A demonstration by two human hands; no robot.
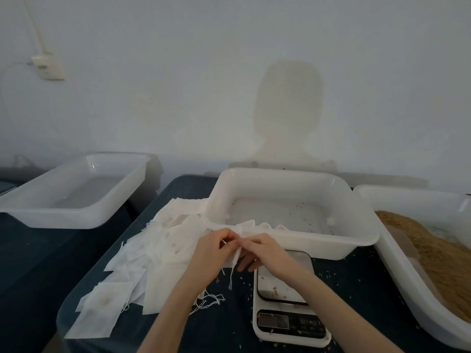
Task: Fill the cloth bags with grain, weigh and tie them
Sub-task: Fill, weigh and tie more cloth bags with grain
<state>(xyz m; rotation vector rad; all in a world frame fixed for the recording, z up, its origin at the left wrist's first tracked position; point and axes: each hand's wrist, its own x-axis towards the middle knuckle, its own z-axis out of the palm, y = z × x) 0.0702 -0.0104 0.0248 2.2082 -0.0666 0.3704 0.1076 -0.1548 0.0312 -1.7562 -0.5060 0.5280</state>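
Right tub (382, 200) heaped with grain (438, 256), middle tub (280, 174) nearly bare, both hands' fingers (229, 236) pinching a cloth bag (235, 259)

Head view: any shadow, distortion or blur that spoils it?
Head view: dim, soft light; a person's shadow falls on the wall; wide-angle bending curves the tub of grain; the scale display is too blurred to read; both hands stay fairly sharp.

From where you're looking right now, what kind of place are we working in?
Probably a small hand-packing station in a plain room, not a factory line: a digital scale, a tub of brown grain, and a heap of empty cloth bags on a dark-covered table.
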